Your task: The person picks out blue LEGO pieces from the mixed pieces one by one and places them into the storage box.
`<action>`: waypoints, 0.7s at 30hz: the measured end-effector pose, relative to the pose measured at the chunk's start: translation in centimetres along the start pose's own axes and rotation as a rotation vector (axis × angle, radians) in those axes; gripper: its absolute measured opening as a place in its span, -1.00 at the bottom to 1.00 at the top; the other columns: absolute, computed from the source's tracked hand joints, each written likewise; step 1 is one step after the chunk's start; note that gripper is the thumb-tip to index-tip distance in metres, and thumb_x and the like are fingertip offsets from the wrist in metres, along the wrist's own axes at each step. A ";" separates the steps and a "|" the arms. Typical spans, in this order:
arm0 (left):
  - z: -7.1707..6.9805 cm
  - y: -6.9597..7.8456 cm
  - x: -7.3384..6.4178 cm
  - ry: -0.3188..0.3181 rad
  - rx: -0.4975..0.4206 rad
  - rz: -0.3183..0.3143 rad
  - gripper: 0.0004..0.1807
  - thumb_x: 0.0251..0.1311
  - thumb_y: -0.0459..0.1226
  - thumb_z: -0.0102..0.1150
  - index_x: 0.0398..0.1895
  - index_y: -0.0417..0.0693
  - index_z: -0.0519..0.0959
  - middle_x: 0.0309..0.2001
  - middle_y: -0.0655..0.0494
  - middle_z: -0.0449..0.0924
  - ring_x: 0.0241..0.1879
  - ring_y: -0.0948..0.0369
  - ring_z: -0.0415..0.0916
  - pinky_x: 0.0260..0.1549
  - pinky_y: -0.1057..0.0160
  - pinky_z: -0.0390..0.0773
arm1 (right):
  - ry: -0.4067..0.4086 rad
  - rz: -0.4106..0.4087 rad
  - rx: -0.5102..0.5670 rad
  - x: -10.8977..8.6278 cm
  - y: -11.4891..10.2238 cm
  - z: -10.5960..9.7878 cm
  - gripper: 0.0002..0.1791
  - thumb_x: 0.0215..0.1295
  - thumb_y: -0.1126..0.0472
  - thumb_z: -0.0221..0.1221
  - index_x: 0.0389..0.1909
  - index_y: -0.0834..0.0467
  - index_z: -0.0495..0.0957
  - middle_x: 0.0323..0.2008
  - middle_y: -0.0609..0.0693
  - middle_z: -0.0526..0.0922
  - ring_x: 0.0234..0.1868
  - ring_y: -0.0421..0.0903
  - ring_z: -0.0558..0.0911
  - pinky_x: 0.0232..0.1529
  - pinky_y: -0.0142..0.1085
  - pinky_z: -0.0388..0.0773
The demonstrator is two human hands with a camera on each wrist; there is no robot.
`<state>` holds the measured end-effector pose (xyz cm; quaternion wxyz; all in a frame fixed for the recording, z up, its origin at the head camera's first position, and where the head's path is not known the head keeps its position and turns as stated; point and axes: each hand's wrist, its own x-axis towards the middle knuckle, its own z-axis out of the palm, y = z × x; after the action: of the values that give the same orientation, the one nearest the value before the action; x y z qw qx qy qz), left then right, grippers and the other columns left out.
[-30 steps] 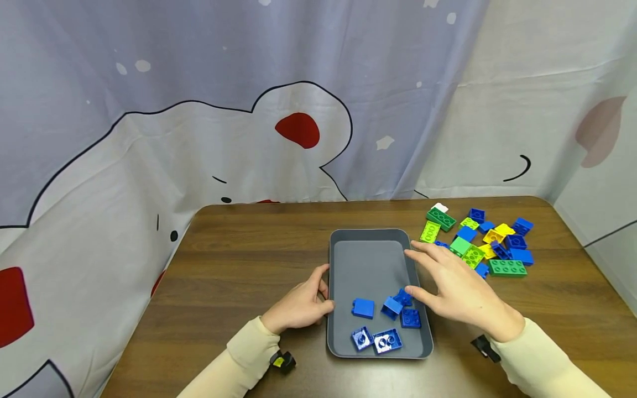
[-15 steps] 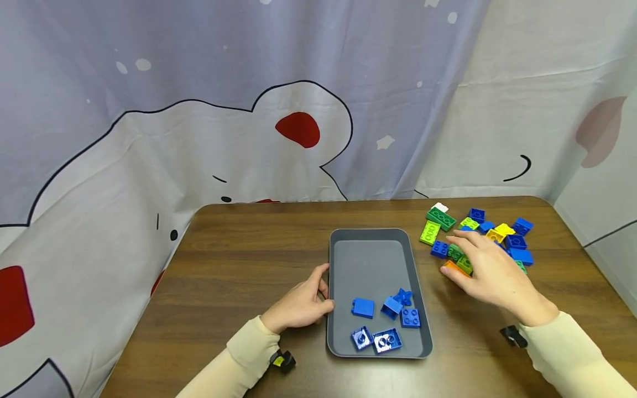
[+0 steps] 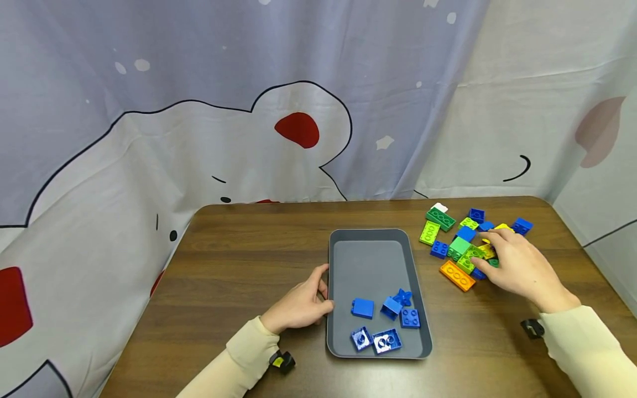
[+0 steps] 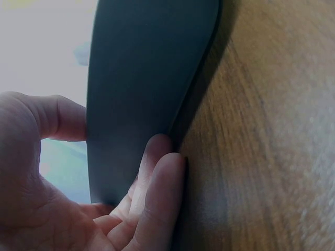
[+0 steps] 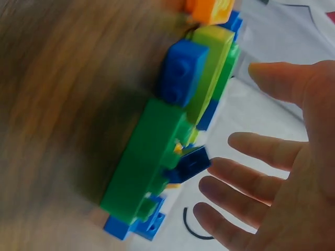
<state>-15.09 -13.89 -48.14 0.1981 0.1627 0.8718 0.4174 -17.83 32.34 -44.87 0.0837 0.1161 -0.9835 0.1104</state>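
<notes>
My left hand (image 3: 298,303) touches the left side of a grey tray (image 3: 368,265), thumb and fingers lying against its wall (image 4: 136,78). In the tray's near half are several blue toy bricks (image 3: 363,308) and a blue star-shaped piece (image 3: 403,297). My right hand (image 3: 525,271) hovers over a pile of toy bricks, its fingers spread and slightly bent around nothing. Beneath or beside it are a lime brick (image 3: 469,258), a green brick (image 5: 144,162) and a dark blue brick (image 5: 191,164). The hand hides part of the pile.
An orange brick (image 3: 457,276) lies at the pile's near edge. Farther back are a dark green brick (image 3: 440,219), a lime brick (image 3: 429,233) and a white piece (image 3: 440,207). The wooden table (image 3: 249,249) meets a patterned curtain (image 3: 209,155) behind.
My right hand has moved right from the tray's right edge to over the pile, uncovering the orange brick. The left hand and the bricks in the tray have stayed put.
</notes>
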 end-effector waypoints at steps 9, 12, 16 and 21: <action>0.0 0.0 0.0 -0.001 -0.004 0.006 -0.06 0.21 -0.21 0.19 0.62 -0.12 -0.01 -0.13 0.10 0.52 -0.56 0.28 0.58 -0.53 0.24 0.59 | -0.038 0.063 -0.044 -0.1 2.1 0.6 -0.35 0.22 0.06 0.38 0.18 0.44 0.54 0.03 0.45 0.54 -0.06 0.38 0.60 -0.04 0.34 0.54; 0.0 -0.1 0.0 -0.003 -0.003 0.007 -0.06 0.21 -0.21 0.18 0.63 -0.11 -0.01 -0.13 0.10 0.52 -0.56 0.28 0.58 -0.53 0.24 0.59 | -0.018 0.055 -0.048 -0.2 2.3 0.8 -0.44 0.21 0.17 0.37 0.15 0.43 0.57 0.05 0.46 0.56 -0.02 0.44 0.61 -0.02 0.38 0.53; 0.0 -0.2 0.1 -0.003 -0.002 0.006 -0.06 0.22 -0.21 0.19 0.63 -0.10 -0.01 -0.12 0.10 0.52 -0.56 0.28 0.58 -0.53 0.25 0.59 | 0.014 0.066 -0.040 -0.3 2.4 0.9 -0.52 0.21 0.26 0.34 0.11 0.43 0.58 0.08 0.46 0.56 0.03 0.48 0.59 0.01 0.40 0.49; 0.0 -0.2 0.1 -0.002 0.000 0.005 -0.06 0.21 -0.21 0.19 0.63 -0.11 -0.01 -0.12 0.10 0.52 -0.56 0.29 0.59 -0.52 0.25 0.59 | 0.039 0.096 -0.029 -0.3 2.4 1.2 -0.59 0.23 0.30 0.30 0.07 0.41 0.61 0.08 0.46 0.59 0.04 0.49 0.59 0.01 0.42 0.48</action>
<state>-15.18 -13.98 -48.37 0.1980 0.1652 0.8711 0.4179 -18.28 34.38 -46.51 0.0992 0.0653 -0.9877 0.1021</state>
